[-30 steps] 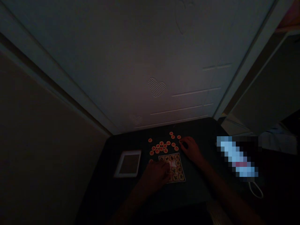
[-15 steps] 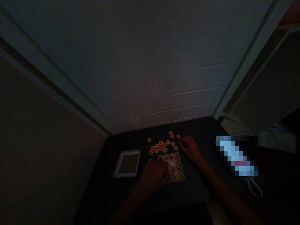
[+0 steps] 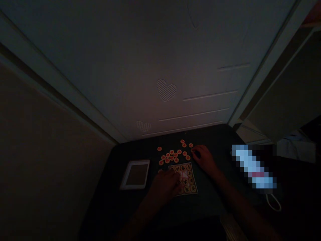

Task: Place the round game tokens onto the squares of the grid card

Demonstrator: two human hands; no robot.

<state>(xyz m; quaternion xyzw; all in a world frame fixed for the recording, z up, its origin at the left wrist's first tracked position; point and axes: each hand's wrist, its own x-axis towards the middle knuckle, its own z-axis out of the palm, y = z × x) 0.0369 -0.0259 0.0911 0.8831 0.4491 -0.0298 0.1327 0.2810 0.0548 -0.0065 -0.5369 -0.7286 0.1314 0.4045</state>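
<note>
A square box of xiangqi pieces (image 3: 186, 181) with dark characters, set in rows, lies on the dark tabletop. My left hand (image 3: 165, 183) covers its left side, fingers bent together over the pieces; whatever is under the fingertips is hidden. Beyond the box, loose xiangqi pieces (image 3: 172, 157) with red characters are scattered face up. At their right edge, my right hand (image 3: 205, 160) is closed, thumb and forefinger pinching a xiangqi piece (image 3: 192, 150). One more piece (image 3: 159, 171) shows partly beside my left hand.
A shallow white-rimmed tray or lid (image 3: 122, 183) rests left of my left hand. Behind the dark table (image 3: 210, 137) rises a pale panel (image 3: 120, 83) with embossed hearts. To the right lies a pixelated bright object (image 3: 253, 165) near a white cord loop (image 3: 274, 205).
The camera view has shifted slightly. Both hands and the pieces stay in nearly the same places; my left fingers have moved only a little over the box.
</note>
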